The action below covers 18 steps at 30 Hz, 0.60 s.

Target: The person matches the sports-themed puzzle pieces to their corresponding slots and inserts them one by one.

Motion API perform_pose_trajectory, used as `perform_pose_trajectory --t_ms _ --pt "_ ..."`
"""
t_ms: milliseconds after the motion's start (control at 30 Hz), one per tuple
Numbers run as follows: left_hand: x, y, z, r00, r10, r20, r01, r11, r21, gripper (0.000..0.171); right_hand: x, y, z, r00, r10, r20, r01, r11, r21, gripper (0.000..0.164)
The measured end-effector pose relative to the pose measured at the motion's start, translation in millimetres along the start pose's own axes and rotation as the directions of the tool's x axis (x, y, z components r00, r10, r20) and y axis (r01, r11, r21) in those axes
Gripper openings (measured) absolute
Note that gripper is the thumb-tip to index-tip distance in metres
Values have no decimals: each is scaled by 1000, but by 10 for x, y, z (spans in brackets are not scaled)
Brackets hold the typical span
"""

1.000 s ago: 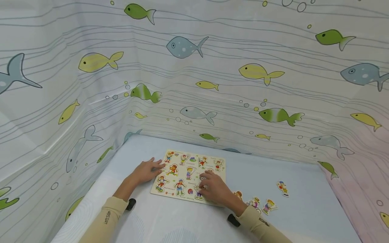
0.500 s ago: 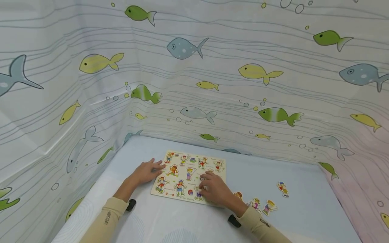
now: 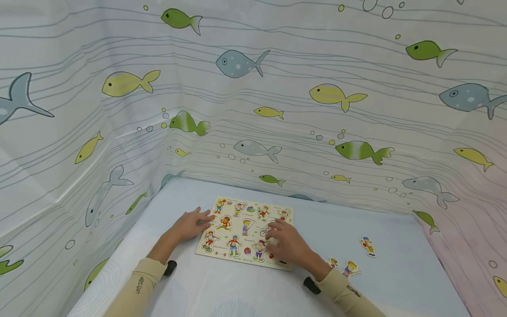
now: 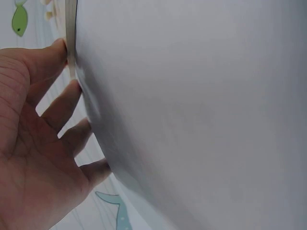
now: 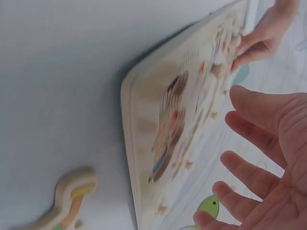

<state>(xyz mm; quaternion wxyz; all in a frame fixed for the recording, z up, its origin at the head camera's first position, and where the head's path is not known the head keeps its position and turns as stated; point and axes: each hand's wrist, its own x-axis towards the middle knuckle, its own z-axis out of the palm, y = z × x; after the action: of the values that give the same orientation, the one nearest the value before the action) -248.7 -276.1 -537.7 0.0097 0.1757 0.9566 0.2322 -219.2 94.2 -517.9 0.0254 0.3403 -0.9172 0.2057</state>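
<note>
A wooden picture puzzle board [image 3: 233, 232] lies flat on the table, filled in most places with small knobbed figures of children at sports. My left hand [image 3: 190, 224] rests at its left edge; in the left wrist view the thumb of that hand [image 4: 43, 153] touches the board's side. Over the board's right part hovers my right hand [image 3: 291, 246], fingers spread and holding nothing. Just left of its fingertips sits a figure in purple [image 3: 259, 250]. The right wrist view shows a dark, unfilled recess [image 5: 170, 127] near the board's corner.
To the right of the board lie loose figure pieces: one in a blue cap [image 3: 368, 246], one with a stick [image 3: 350, 268], and one partly behind the right forearm [image 3: 332, 263]. A fish-printed curtain [image 3: 253, 127] surrounds the table [image 3: 404, 264].
My right hand has drawn back to the right from the purple figure, uncovering it and the lower right corner of the board. The left hand has stayed in place.
</note>
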Motion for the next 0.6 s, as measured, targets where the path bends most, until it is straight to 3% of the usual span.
perform_pose_trajectory --t_ms 600 --pt "16 -33 7 1000 -23 16 23 1000 5 36 -232 333 -233 990 139 -38 -137 990 36 17"
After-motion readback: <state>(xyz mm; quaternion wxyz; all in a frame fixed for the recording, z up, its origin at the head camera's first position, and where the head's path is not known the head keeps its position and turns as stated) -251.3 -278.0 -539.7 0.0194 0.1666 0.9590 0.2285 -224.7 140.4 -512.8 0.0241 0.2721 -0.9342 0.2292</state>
